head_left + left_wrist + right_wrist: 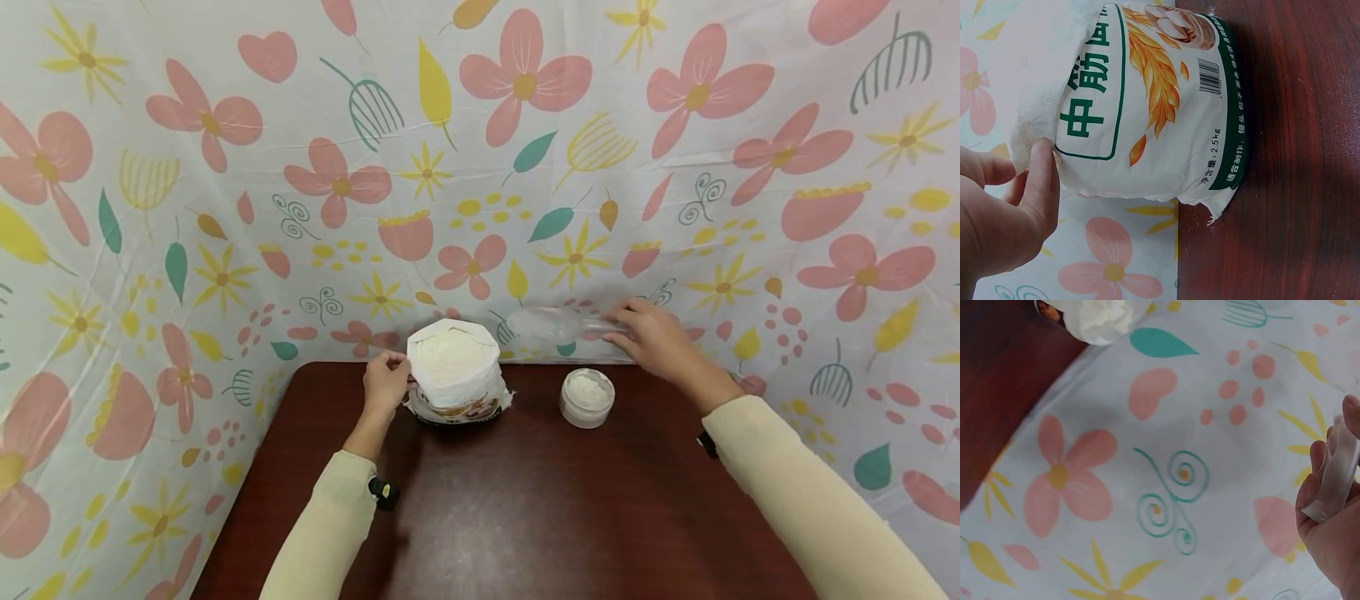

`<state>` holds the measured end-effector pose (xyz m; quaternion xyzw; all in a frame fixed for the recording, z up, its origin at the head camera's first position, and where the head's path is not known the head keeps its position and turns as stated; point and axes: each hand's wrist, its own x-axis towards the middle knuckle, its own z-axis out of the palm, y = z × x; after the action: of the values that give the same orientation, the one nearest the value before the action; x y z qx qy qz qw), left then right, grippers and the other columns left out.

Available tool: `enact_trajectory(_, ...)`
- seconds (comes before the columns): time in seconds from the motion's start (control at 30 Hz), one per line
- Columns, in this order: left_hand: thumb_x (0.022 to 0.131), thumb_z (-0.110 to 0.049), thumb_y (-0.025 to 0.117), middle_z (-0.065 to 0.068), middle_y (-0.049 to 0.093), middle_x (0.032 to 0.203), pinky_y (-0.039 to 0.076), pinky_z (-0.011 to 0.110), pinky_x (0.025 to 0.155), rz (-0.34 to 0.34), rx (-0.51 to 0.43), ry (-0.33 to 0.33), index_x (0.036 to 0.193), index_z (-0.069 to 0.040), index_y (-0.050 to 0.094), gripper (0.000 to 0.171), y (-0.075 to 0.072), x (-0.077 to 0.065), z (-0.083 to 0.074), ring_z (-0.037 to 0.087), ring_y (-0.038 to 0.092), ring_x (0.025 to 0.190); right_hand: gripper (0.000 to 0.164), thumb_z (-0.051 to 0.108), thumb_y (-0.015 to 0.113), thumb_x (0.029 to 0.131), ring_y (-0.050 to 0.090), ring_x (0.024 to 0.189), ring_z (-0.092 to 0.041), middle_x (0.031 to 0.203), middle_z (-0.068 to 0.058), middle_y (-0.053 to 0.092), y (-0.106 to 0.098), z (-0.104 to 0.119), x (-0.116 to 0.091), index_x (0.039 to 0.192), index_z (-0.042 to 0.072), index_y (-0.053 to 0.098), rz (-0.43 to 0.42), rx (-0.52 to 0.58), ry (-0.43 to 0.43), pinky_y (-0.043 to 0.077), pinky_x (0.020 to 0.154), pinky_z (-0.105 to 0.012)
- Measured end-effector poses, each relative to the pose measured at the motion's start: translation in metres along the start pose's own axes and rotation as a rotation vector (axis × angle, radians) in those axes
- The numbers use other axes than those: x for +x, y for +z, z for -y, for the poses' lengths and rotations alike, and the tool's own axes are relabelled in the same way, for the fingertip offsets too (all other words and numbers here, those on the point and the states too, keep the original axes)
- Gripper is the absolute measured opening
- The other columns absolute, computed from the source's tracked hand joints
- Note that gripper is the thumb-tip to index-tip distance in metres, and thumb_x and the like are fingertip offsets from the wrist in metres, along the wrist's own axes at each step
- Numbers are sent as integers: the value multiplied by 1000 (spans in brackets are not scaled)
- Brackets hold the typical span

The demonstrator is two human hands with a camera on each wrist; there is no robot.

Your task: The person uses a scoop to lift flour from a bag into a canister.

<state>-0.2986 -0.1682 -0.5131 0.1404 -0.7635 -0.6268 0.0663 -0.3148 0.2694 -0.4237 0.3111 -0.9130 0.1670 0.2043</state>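
A white woven bag of flour (457,393) stands on the table with its top folded open, flour showing inside. My left hand (385,385) pinches the bag's rim on its left side. In the left wrist view, the bag's printed front (1160,119) shows wheat ears and a 2.5 kg label. My right hand (660,342) grips the handle of a translucent plastic scoop (551,325), raised between the bag and a small round tub (587,400) of white powder, above table height. In the right wrist view, fingers wrap round its flat, whitish handle (1335,481).
The dark reddish-brown table (525,508) has its back edge against a flower-printed cloth (465,208), which also hangs along the left side. Some white dust lies on the wood beside the bag.
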Motion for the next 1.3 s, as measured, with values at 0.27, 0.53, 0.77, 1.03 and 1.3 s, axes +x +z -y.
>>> enact_trajectory(0.27, 102, -7, 57, 17, 60, 97, 67, 49, 82, 5, -5, -1, 116, 6, 65, 21, -2, -3, -2, 13, 68, 69, 29, 13, 80, 91, 62, 93, -27, 106, -10, 66, -9, 10, 33, 118, 3, 75, 88, -34, -59, 55, 77, -44)
enact_trajectory(0.53, 103, -8, 56, 17, 60, 96, 67, 50, 84, 14, -6, 3, 118, 6, 65, 22, -3, -2, -3, 15, 70, 71, 28, 14, 81, 90, 64, 90, -27, 103, -10, 67, -15, 26, 60, 116, 4, 76, 149, -84, -104, 57, 74, -41)
enact_trajectory(0.77, 103, -10, 56, 17, 60, 98, 64, 55, 89, 18, 7, 1, 119, 5, 65, 23, -5, -4, -4, 15, 69, 71, 26, 13, 84, 87, 63, 87, -30, 100, -11, 65, -13, 38, 77, 111, 6, 77, 180, -137, -165, 57, 72, -42)
enact_trajectory(1.03, 103, -10, 56, 16, 61, 97, 67, 50, 85, 19, 14, 12, 119, 5, 64, 23, -3, -3, -1, 13, 69, 71, 22, 15, 86, 84, 65, 90, -29, 96, -10, 66, -8, 48, 91, 104, 10, 78, 233, -252, -276, 60, 78, -42)
enact_trajectory(1.3, 103, -11, 57, 16, 62, 97, 69, 41, 77, 19, 30, 4, 119, 4, 66, 23, -1, -2, -2, 14, 70, 70, 15, 19, 83, 88, 64, 91, -30, 97, -10, 65, -6, 63, 106, 99, 11, 76, 350, -381, -333, 59, 82, -42)
